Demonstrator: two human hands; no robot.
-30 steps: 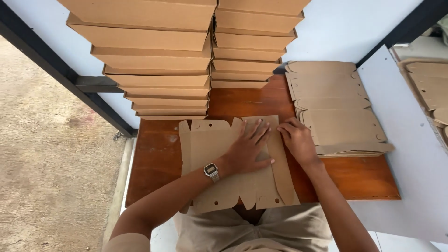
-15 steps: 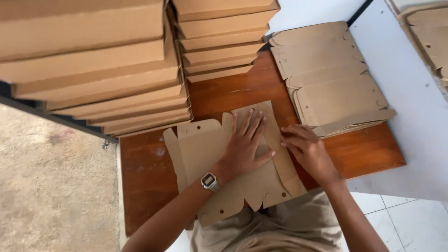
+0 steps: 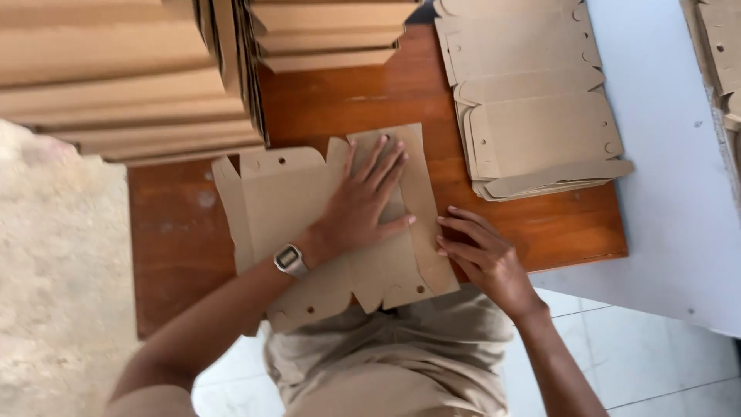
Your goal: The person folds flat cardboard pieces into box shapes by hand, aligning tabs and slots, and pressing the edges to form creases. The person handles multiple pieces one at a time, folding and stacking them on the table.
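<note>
flat cardboard box blank [image 3: 309, 224]: lies on wooden worktop [image 3: 185, 232], near edge | left hand [image 3: 363, 205]: fingers spread, palm pressing blank's middle | right hand [image 3: 482, 259]: fingers extended together at blank's right flap edge | stack of flat blanks [image 3: 532, 108]: far right

A flat, unfolded brown cardboard box blank [image 3: 309, 224] with notched flaps and small punched holes lies slightly skewed on the reddish-brown wooden tabletop [image 3: 185, 232], its lower flaps hanging over the near edge, toward the tabletop's left half.
</note>
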